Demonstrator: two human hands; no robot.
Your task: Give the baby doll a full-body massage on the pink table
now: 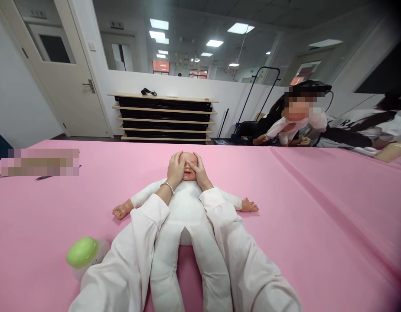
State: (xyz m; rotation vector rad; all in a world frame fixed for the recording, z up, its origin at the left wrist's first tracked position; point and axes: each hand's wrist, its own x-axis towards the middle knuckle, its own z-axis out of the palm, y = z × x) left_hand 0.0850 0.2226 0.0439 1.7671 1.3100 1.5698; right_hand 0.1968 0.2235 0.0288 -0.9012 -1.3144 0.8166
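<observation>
Nearby, green-lidded container, contents unclear; both hands, fingers snug around doll's head

a baby doll lies on its back on a pink cloth, head at twelve o'clock — lips in view, eyes covered. the soft white body stretches straight down the middle, arms flung from the shoulders toward eight and four, each ending in a smooth, tan molded hand. the padded white legs run slightly apart on either side of six — their lower ends out of view.
</observation>
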